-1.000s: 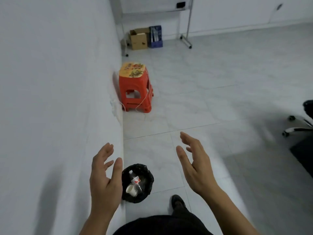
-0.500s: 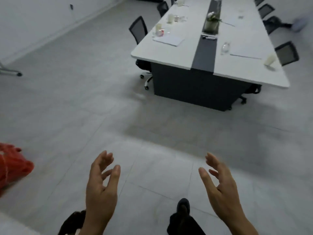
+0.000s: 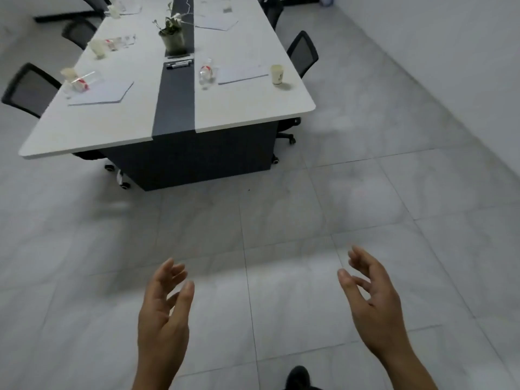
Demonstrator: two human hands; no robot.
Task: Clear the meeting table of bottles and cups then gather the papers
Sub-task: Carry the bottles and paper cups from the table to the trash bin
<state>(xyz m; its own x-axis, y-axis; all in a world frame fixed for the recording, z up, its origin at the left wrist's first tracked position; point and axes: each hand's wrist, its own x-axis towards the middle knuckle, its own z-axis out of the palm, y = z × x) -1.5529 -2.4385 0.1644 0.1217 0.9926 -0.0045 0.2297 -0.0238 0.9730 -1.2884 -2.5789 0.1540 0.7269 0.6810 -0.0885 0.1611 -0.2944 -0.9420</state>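
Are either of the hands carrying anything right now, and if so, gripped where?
Nothing is held. The left hand and the right hand are both empty, fingers loosely spread, above the floor short of the meeting table.

Left hand (image 3: 163, 313): bare; wrist and forearm uncovered down to the lower frame edge.
Right hand (image 3: 377, 302): bare; wrist and forearm likewise uncovered.
Shoe (image 3: 298, 376): black, rounded toe, matte; only the front part shows; make and fastening cannot be told.
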